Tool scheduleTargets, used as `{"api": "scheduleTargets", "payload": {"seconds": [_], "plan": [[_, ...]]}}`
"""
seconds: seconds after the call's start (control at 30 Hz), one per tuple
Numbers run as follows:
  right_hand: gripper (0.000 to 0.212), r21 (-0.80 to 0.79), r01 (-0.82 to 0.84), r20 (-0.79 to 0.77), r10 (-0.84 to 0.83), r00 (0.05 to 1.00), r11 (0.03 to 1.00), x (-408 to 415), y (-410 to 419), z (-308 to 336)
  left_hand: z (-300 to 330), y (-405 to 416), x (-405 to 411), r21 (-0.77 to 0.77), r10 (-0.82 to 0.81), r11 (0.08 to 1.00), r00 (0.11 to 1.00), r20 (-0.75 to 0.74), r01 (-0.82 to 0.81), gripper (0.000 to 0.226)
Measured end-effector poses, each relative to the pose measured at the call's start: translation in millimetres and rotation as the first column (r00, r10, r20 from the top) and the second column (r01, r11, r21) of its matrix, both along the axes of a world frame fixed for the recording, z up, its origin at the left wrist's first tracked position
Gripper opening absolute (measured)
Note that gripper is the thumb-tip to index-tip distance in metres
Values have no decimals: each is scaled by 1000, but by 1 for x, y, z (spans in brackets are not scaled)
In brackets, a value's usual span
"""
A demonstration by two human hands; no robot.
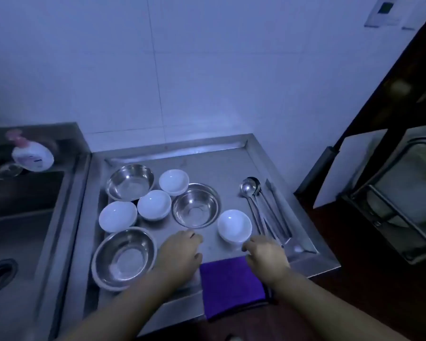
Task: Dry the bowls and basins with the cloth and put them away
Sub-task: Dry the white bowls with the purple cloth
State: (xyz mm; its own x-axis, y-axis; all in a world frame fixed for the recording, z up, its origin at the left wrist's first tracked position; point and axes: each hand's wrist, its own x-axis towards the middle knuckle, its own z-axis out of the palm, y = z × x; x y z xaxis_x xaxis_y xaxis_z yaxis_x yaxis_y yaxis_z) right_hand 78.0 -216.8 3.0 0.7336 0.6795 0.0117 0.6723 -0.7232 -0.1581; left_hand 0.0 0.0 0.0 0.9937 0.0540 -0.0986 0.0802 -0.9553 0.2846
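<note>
Palm-down, both hands reach over the desk, left grip and right grip loosely spread, holding nothing, flanking the purple cloth.

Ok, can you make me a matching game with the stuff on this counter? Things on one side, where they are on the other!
Things:
1. purple cloth
2. spoons
3. soap bottle
4. left hand

Places:
A. beside the sink, far left
B. hanging over the counter's front edge
C. just in front of the middle steel basin
D. on the counter's right side

Pairs: 1-B, 2-D, 3-A, 4-C
</note>
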Motion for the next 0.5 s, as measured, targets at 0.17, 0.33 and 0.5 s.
{"api": "scheduleTargets", "payload": {"seconds": [0.17, 0.33, 0.5], "plan": [[28, -153, -45, -176, 17, 984, 987, 16, -15, -51, -32, -35, 13, 186, -155, 968, 984, -86, 169, 35], [34, -131, -141, -282, 99, 954, 981, 29, -15, -94, -70, -55, 25, 341, -226, 909, 971, -76, 239, 12], [37, -123, -153, -313, 108, 944, 981, 37, -14, -115, -90, -63, 38, 384, -150, 904, 981, -124, 187, 30]]}}
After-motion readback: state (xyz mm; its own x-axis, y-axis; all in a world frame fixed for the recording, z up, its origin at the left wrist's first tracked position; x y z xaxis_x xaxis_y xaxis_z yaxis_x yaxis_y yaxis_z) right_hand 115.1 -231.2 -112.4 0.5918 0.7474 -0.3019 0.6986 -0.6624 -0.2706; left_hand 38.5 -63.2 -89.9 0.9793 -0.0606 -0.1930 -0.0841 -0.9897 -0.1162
